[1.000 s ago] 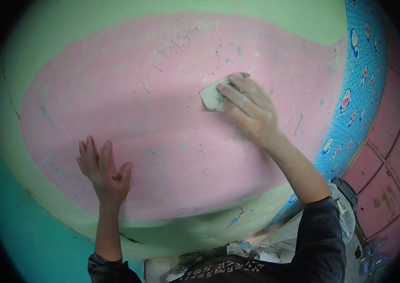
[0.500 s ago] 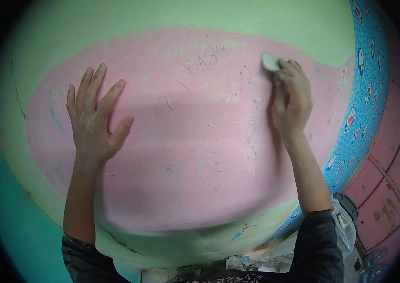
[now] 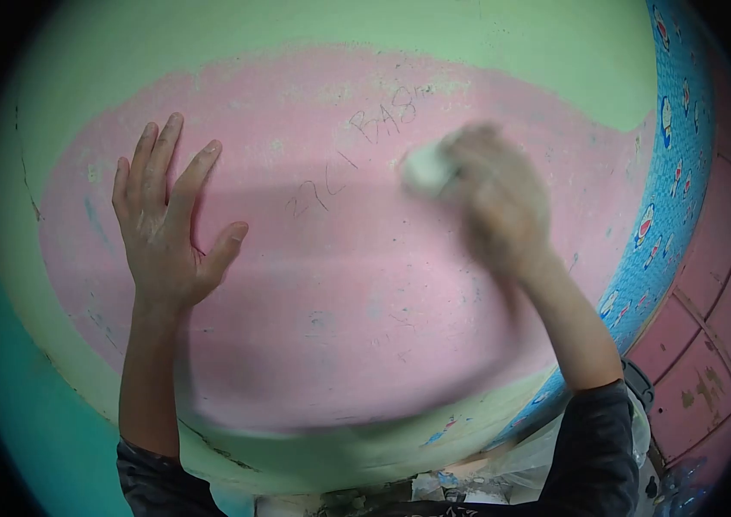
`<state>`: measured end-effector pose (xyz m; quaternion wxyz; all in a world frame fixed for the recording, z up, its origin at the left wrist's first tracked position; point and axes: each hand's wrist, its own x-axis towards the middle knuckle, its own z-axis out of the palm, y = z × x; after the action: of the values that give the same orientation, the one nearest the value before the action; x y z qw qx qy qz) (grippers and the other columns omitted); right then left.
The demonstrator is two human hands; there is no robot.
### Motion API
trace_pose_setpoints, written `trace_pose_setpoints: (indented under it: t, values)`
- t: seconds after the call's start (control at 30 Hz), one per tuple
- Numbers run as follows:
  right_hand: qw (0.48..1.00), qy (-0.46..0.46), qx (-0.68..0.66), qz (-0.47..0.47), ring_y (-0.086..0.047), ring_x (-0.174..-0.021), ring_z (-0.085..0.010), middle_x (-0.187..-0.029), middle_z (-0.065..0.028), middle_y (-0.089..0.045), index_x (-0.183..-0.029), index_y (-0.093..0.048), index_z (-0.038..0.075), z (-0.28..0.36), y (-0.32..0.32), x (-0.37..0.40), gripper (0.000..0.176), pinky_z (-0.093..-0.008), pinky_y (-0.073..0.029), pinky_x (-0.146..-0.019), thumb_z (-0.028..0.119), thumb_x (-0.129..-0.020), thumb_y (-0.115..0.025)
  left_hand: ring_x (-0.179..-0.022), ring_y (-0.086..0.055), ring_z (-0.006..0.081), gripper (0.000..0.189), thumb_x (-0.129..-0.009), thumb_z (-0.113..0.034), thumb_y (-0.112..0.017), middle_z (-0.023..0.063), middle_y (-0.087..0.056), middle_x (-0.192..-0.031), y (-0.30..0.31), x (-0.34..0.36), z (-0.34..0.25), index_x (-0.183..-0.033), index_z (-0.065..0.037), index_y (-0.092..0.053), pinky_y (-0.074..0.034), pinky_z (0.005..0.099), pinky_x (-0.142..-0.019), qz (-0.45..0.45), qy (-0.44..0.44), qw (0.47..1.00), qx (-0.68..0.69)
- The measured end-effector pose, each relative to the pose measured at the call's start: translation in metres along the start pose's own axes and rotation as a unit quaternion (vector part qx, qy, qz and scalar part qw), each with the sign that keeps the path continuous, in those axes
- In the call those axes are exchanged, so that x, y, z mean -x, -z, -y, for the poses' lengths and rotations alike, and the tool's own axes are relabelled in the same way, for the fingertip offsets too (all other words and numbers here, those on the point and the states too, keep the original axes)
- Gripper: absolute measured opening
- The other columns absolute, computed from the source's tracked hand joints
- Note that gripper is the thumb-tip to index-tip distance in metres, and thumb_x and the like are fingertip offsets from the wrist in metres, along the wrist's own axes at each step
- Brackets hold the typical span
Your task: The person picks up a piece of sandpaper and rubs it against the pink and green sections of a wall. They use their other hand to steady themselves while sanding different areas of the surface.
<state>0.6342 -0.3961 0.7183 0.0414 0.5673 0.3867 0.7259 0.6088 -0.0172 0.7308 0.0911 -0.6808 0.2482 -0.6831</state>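
My left hand (image 3: 163, 228) lies flat on the pink painted patch (image 3: 314, 276) of the wall, its fingers spread and nothing in them. My right hand (image 3: 503, 202), smeared by motion, is closed on a pale rounded pad (image 3: 428, 170) at the pink patch's upper right. The pad's exact kind is too blurred to tell. Left of the pad, pencil-like handwriting (image 3: 382, 119) marks the pink paint, with scattered scuffs and chips around it.
Light green paint (image 3: 555, 52) surrounds the pink patch. A blue cartoon-patterned strip (image 3: 671, 129) runs down the right side, beside a pink panelled surface (image 3: 710, 362). Clear plastic (image 3: 520, 461) and debris lie below. A crack (image 3: 25, 168) shows at left.
My right hand has swept the pale pad left and downward across the pink patch. My left hand stays spread on the wall; the view has shifted slightly.
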Motion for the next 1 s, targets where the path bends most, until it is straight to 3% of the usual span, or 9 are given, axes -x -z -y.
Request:
trace_pose_setpoints:
  t: [0.07,0.2,0.33,0.53,0.6,0.67,0.77,0.9,1.0]
  values:
    - [0.993,-0.101,0.035,-0.053,-0.072,-0.111,-0.0365,-0.115,-0.0134,-0.075,-0.094,-0.067,0.008,-0.021,0.005,-0.009,0.012,-0.0484,-0.057,-0.099,0.001,-0.084,-0.069,-0.156,-0.034,0.0364,0.064,-0.091,-0.054,-0.068,0.0130,-0.044,-0.165,0.001,0.001,-0.002,-0.146,-0.022,-0.061,-0.018,0.0617,-0.126,0.000,0.005,1.000,0.004]
    - [0.993,0.084,-0.042,0.078,-0.068,-0.124,-0.0335,-0.124,-0.0077,-0.075,-0.099,-0.070,0.012,0.028,0.000,0.006,0.020,-0.0471,-0.056,-0.107,0.001,-0.083,-0.070,-0.156,-0.034,0.0364,0.065,-0.092,-0.056,-0.067,0.0136,-0.043,-0.166,0.000,0.001,-0.002,-0.147,-0.021,-0.060,-0.018,0.0618,-0.126,0.000,0.001,1.000,-0.001]
    - [0.994,-0.094,0.036,-0.034,-0.068,-0.124,-0.0378,-0.125,-0.0104,-0.075,-0.104,-0.071,0.010,-0.021,0.003,-0.004,0.021,-0.0470,-0.058,-0.103,0.002,-0.085,-0.067,-0.157,-0.032,0.0368,0.068,-0.094,-0.058,-0.063,0.0151,-0.041,-0.167,0.000,0.002,0.000,-0.149,-0.019,-0.058,-0.016,0.0628,-0.126,0.009,-0.005,1.000,-0.012]
    - [0.998,0.043,-0.048,0.024,-0.070,-0.122,-0.0335,-0.127,-0.0110,-0.075,-0.102,-0.072,0.011,0.009,-0.006,0.002,0.021,-0.0467,-0.055,-0.107,0.000,-0.085,-0.066,-0.157,-0.031,0.0380,0.066,-0.094,-0.055,-0.064,0.0162,-0.041,-0.167,0.001,0.002,0.001,-0.149,-0.019,-0.058,-0.015,0.0630,-0.126,0.009,-0.010,1.000,-0.003]
    - [0.995,-0.093,-0.015,-0.019,-0.069,-0.123,-0.0352,-0.127,-0.0125,-0.074,-0.107,-0.074,0.010,-0.013,0.003,-0.011,0.027,-0.0486,-0.054,-0.109,-0.001,-0.084,-0.066,-0.157,-0.031,0.0381,0.065,-0.095,-0.054,-0.064,0.0164,-0.041,-0.166,0.001,0.003,0.000,-0.149,-0.019,-0.058,-0.015,0.0628,-0.126,0.012,-0.007,1.000,0.000]
    - [0.999,-0.029,-0.025,-0.034,-0.069,-0.123,-0.0348,-0.127,-0.0119,-0.074,-0.100,-0.072,0.009,-0.003,-0.012,-0.004,0.018,-0.0486,-0.054,-0.108,0.001,-0.084,-0.068,-0.158,-0.030,0.0382,0.065,-0.095,-0.054,-0.065,0.0167,-0.041,-0.166,0.002,0.003,-0.001,-0.149,-0.019,-0.058,-0.015,0.0627,-0.126,0.011,-0.006,1.000,0.000]
    - [0.974,0.136,-0.148,0.105,-0.069,-0.121,-0.0326,-0.126,-0.0112,-0.074,-0.096,-0.072,0.010,0.035,-0.005,-0.006,0.013,-0.0481,-0.054,-0.107,0.006,-0.084,-0.071,-0.158,-0.030,0.0383,0.065,-0.095,-0.054,-0.065,0.0170,-0.041,-0.166,0.002,0.003,-0.001,-0.149,-0.019,-0.057,-0.015,0.0625,-0.126,0.016,-0.005,1.000,-0.002]
    - [0.998,-0.050,-0.028,-0.038,-0.069,-0.120,-0.0303,-0.123,-0.0085,-0.074,-0.092,-0.068,0.013,-0.013,-0.009,-0.015,0.011,-0.0449,-0.056,-0.103,0.008,-0.084,-0.073,-0.158,-0.029,0.0383,0.065,-0.095,-0.053,-0.065,0.0172,-0.040,-0.167,0.001,0.005,-0.001,-0.149,-0.019,-0.057,-0.014,0.0623,-0.126,0.016,-0.004,1.000,-0.002]
    - [0.995,0.038,-0.084,0.024,-0.069,-0.122,-0.0304,-0.127,-0.0084,-0.074,-0.094,-0.069,0.013,0.014,-0.013,-0.007,0.013,-0.0452,-0.056,-0.104,0.007,-0.084,-0.073,-0.158,-0.029,0.0384,0.065,-0.095,-0.053,-0.065,0.0171,-0.040,-0.167,0.002,0.005,-0.001,-0.150,-0.020,-0.056,-0.014,0.0623,-0.126,0.016,-0.005,1.000,0.000]
